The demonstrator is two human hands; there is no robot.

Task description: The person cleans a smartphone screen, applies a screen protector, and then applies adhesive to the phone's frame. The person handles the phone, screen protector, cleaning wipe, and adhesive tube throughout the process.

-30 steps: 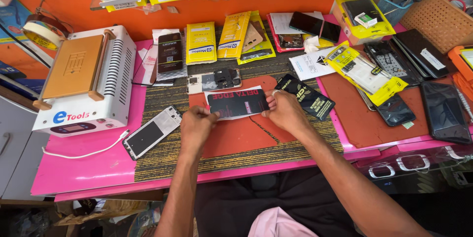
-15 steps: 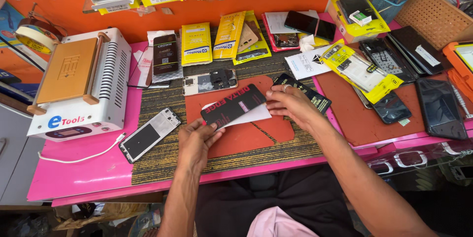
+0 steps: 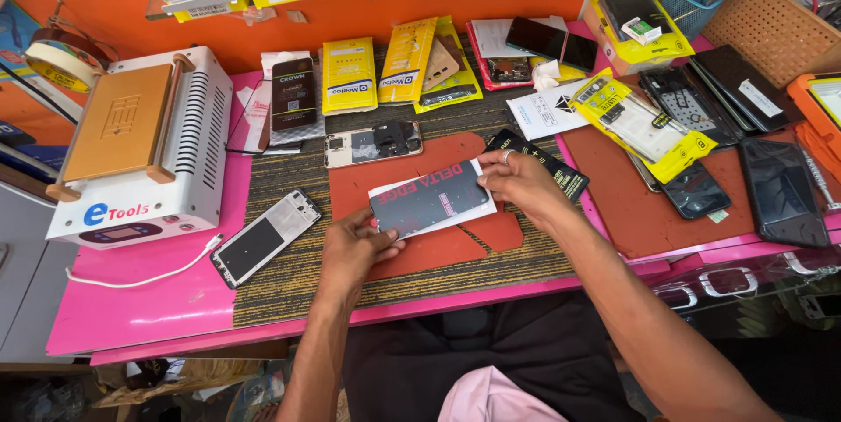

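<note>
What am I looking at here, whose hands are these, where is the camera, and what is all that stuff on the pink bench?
The camera sits on a person's head and looks down at their own two bare hands over a pink workbench. The left hand and the right hand hold between them a dark flat screen panel with a white sheet behind it, above a red mat. To the left stands a white box-shaped machine with a flat tan top plate. An opened phone body lies beside the left hand. Yellow packets and more dark phone panels lie around.

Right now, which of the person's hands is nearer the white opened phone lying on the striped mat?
Left. The left hand sits just right of the opened phone; the right hand is farther right.
</note>
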